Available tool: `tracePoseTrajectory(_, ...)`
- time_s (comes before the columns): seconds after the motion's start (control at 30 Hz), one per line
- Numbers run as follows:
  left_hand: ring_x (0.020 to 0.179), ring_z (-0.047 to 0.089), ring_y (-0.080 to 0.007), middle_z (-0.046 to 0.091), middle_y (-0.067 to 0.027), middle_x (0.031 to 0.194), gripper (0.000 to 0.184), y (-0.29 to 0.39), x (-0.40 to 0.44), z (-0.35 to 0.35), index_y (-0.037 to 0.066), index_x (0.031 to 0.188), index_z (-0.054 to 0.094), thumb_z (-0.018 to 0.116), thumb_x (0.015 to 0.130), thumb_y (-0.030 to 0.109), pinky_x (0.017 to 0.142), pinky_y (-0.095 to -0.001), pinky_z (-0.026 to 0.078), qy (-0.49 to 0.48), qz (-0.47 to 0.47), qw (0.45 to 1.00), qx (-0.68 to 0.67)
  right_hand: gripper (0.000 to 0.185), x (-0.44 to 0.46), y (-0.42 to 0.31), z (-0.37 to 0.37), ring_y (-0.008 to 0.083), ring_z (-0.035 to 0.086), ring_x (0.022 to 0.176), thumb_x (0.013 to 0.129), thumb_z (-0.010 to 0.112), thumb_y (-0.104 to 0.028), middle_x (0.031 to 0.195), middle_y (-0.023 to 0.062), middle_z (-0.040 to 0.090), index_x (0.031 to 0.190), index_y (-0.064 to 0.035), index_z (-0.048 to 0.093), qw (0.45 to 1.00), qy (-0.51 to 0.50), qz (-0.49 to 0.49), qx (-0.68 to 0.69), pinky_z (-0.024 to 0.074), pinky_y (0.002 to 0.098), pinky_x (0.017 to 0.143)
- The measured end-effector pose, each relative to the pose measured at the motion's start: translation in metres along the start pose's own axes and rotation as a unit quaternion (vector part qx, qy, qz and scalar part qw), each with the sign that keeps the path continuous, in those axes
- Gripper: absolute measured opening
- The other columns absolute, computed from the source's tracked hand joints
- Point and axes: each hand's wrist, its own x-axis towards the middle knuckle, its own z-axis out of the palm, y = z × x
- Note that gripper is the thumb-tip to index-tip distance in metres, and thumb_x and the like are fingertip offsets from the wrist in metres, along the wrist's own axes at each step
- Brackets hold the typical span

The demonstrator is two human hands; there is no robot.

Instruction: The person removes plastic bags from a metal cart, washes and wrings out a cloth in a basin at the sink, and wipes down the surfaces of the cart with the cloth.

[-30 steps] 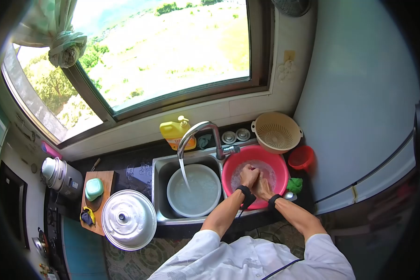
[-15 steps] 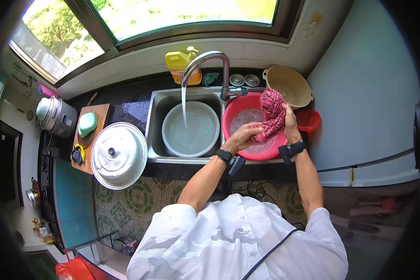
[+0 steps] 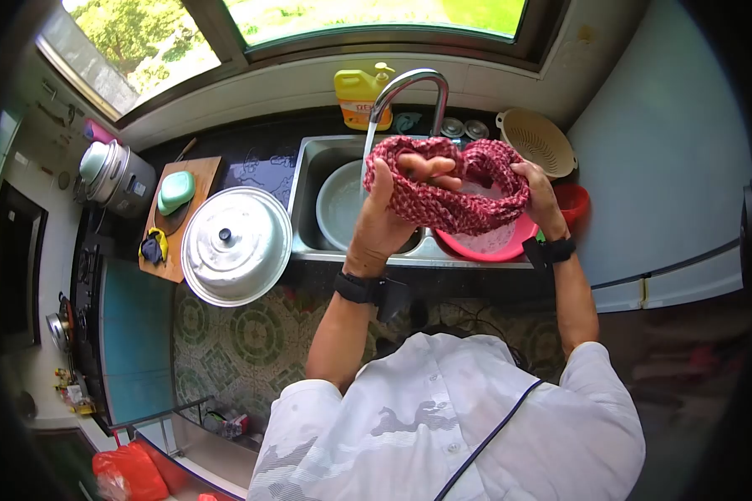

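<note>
A red-and-pink knitted loop scarf [image 3: 459, 209] is spread wide between both hands, raised above the sink's right side. My left hand [image 3: 380, 225] is at its left end, fingers passing through the loop and thumb outside. At the right end, my right hand [image 3: 543, 199] grips the knit between thumb and fingers. Below the scarf sits a pink basin [image 3: 500, 248] of sudsy water, partly covered. A grey-white basin [image 3: 334, 204] stands in the sink's left bowl, partly hidden by my left hand. Water runs from the curved tap [image 3: 426, 75] behind the scarf's left end.
On the left, a large metal lid [image 3: 242, 246] lies beside a wooden board [image 3: 194, 171] holding a green container. A yellow jug [image 3: 358, 96] stands behind the sink [image 3: 305, 167]. A beige colander [image 3: 539, 142] and a red bowl [image 3: 571, 204] sit at the right, near a pale refrigerator [image 3: 660, 167].
The scarf was bunched over the pink basin; it is now opened into a wide loop and lifted. My left hand has moved left and into the loop. The view has shifted slightly.
</note>
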Motion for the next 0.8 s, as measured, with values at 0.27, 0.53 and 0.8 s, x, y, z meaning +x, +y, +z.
tracePoseTrajectory(0.27,0.127,0.041,-0.0379,0.034,-0.0233,0.142,0.080,0.079,-0.087,0.094,-0.002,0.140,0.027,0.050,0.088,0.054,0.105,-0.0514,0.035,0.002,0.079,0.991,0.109,0.035,-0.035,-0.038,0.188,0.0218,0.059,0.095,0.092,0.054,-0.030,0.101,0.0108,0.063,0.102,0.0023,0.062,0.809,-0.220,-0.294,-0.460,0.0454,0.0341,0.081)
tracePoseTrajectory(0.53,0.125,0.044,-0.0321,0.040,-0.0174,0.137,0.065,0.134,-0.223,0.132,0.000,0.136,0.032,0.054,0.075,-0.004,0.102,-0.0414,0.041,0.239,0.202,0.894,0.322,0.022,-0.106,0.007,0.350,0.0043,0.056,0.073,0.090,0.061,-0.012,0.083,-0.0008,0.065,0.106,0.0029,0.063,0.885,-0.447,-0.013,-0.130,0.0447,0.0212,0.063)
tracePoseTrajectory(0.8,0.108,0.058,-0.0250,0.057,-0.0116,0.124,0.045,0.117,-0.412,0.101,0.000,0.127,0.047,0.062,0.085,0.006,0.095,-0.0384,0.046,0.442,0.281,0.851,0.040,0.020,-0.123,0.079,0.449,0.0047,0.061,0.073,0.095,0.056,-0.019,0.086,0.0007,0.067,0.100,-0.0027,0.066,0.873,-0.463,0.150,0.038,0.0465,0.0183,0.065)
